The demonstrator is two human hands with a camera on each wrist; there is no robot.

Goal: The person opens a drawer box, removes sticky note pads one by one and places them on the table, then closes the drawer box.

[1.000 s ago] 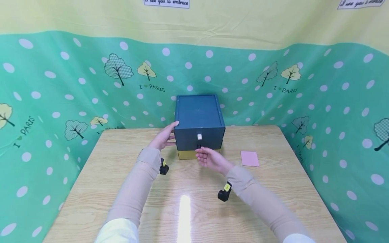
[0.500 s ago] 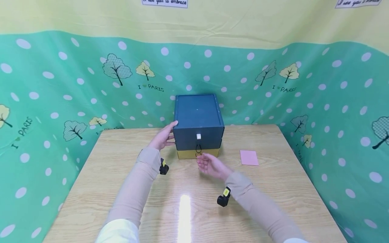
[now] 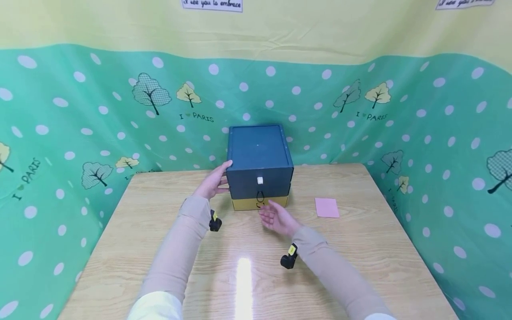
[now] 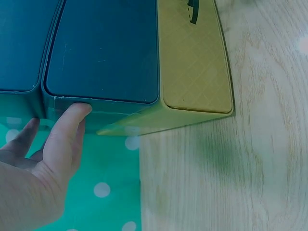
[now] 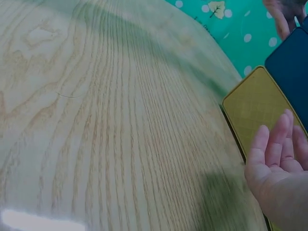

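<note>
A dark blue drawer box (image 3: 260,149) stands on the table, with a white knob (image 3: 260,180) on its front and a mustard-yellow drawer (image 3: 242,204) at the bottom. My left hand (image 3: 212,183) rests along the box's left side, and in the left wrist view its thumb (image 4: 79,111) touches the front edge. Just below the black loop handles (image 3: 258,197), my right hand (image 3: 280,220) hovers by the yellow drawer, palm turned inward. Its fingers (image 5: 273,144) are loosely bent with nothing between them, and they overlap the yellow front in the right wrist view.
A pink square sheet (image 3: 327,208) lies on the wooden table (image 3: 160,249) to the right of the box. Green curtain (image 3: 120,89) with white dots hangs close behind the box and along both sides. A camera is strapped at each wrist.
My right hand has come down from the black loop handle to in front of the yellow drawer, leaving the loop in sight. My left hand has kept its place on the box.
</note>
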